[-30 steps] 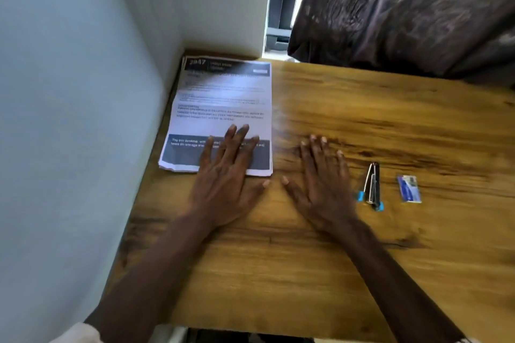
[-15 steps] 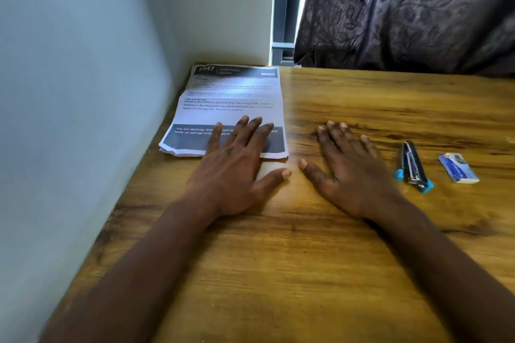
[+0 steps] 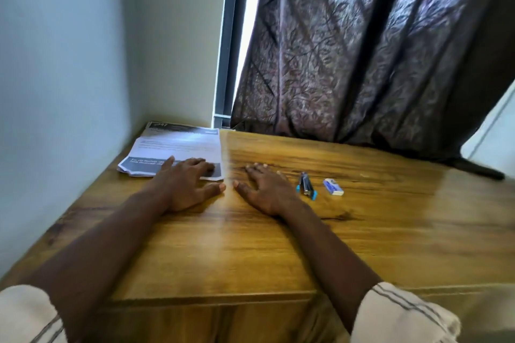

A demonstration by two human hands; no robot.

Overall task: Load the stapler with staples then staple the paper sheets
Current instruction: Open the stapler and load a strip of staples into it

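Resting flat and empty on the surface (image 3: 278, 245), both hands are spread: left hand (image 3: 184, 185) on the paper sheets (image 3: 178, 145), right hand (image 3: 264, 192) beside the stapler (image 3: 306, 189). The stapler is judged small, rigid and light, best gripped across its sides; the staple box (image 3: 333, 186) lies just beyond.

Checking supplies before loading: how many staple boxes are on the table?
1. The staple box lies flat on the table, just right of the stapler, beyond the right hand. No others are visible.

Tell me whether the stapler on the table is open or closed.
Cannot tell: the stapler lies on the table, too small and blurred to judge. Neither hand touches it.
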